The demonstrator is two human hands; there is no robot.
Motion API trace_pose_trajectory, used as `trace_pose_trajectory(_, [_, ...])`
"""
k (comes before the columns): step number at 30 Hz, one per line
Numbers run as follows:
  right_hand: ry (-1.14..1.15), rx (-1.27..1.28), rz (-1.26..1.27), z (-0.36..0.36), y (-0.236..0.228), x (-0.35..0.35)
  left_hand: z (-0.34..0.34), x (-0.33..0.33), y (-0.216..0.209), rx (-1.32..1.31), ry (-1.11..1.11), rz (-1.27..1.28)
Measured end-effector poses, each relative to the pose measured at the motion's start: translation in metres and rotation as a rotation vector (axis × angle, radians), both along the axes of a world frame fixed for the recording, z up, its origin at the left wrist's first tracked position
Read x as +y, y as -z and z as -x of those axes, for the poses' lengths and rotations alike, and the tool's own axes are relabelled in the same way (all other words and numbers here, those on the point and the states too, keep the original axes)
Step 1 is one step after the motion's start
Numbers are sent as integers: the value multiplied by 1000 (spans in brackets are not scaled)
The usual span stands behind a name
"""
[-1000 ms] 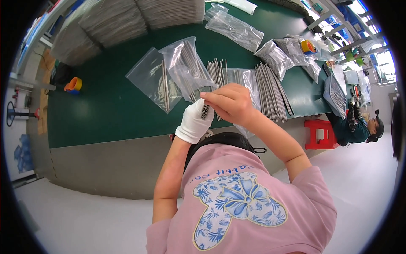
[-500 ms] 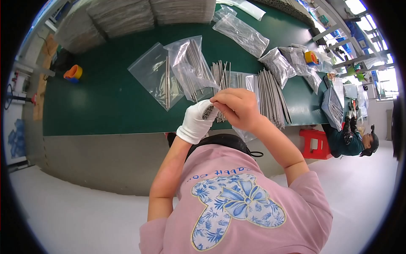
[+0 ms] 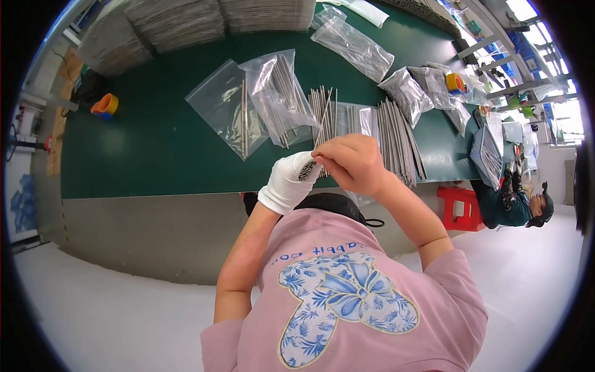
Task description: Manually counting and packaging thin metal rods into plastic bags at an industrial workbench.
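Observation:
In a white glove, my left hand wraps round a bundle of thin metal tubes, whose hollow ends face up toward me. My bare right hand is closed, thumb and fingertip pinched at the upper edge of that bundle; what is between them is too small to see. Just beyond my hands, more thin metal tubes lie side by side on the green table. A wider row of tubes lies right of my right hand. Clear plastic bags with a few tubes lie beyond my left hand.
Filled clear bags and a flat plastic bag lie farther back. Wrapped stacks line the far left. Tape rolls sit at both sides. A co-worker sits at right near a red stool.
Both hands have shifted slightly to the right, and my right hand has lowered a little. The pinch at the bundle's edge stays closed. The tubes on the table lie as before.

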State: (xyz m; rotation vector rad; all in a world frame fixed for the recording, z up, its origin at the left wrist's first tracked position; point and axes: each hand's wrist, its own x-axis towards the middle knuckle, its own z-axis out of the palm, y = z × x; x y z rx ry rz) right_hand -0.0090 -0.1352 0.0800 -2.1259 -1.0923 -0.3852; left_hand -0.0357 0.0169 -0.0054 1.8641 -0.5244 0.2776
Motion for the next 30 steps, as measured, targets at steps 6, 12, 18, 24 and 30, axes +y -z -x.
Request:
trace_pose_trajectory(6, [6, -100, -61, 0, 8, -3, -4, -3, -2, -31, -3, 29])
trace_pose_trajectory(12, [36, -111, -160, -5, 19, -1, -10, -4, -2, -3, -15, 70])
trace_pose_trajectory(18, [53, -61, -141, -9, 17, 1, -12, -3, 1, 58, -8, 61])
trace_pose_trajectory(24, [83, -39, -153, -3, 3, 4, -8, -4, -4, 56, -36, 60])
trace_pose_trajectory(30, [65, 60, -155, -6, 13, 6, -8, -4, -1, 85, -20, 59])
